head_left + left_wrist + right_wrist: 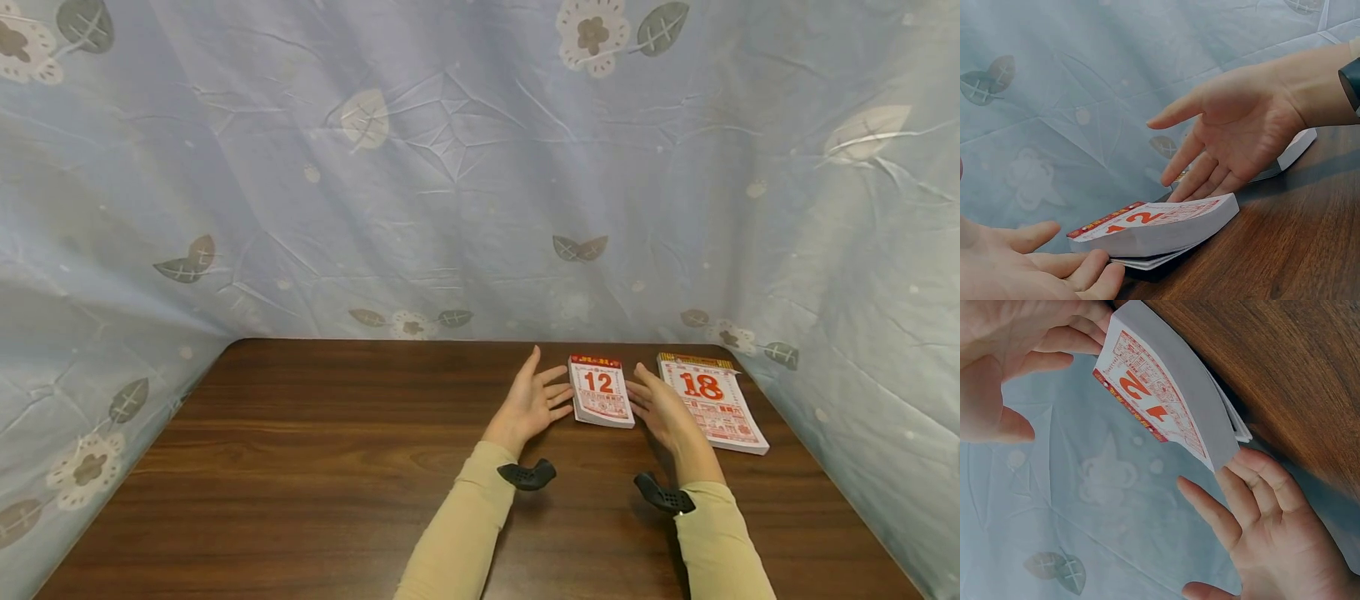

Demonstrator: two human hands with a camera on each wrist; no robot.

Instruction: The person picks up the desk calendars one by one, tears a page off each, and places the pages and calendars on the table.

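A small tear-off calendar [602,392] showing a red 12 under a red header lies between the two hands. At its left side the left hand [527,408] has its palm turned up and fingers spread, the fingertips right at the page block's edge. On the opposite side the right hand [662,408] holds its fingers extended, with the fingertips along the right edge. In the left wrist view, the thick page block [1160,231] sits tilted above thin layers at its base. Behind the right hand is a larger calendar [712,408] with a red 18, partly covered by that hand.
The brown wooden table [300,467] extends left and toward the person. A pale blue curtain [450,208] printed with leaves and flowers hangs along the back and both sides. The larger calendar lies near the table's right edge.
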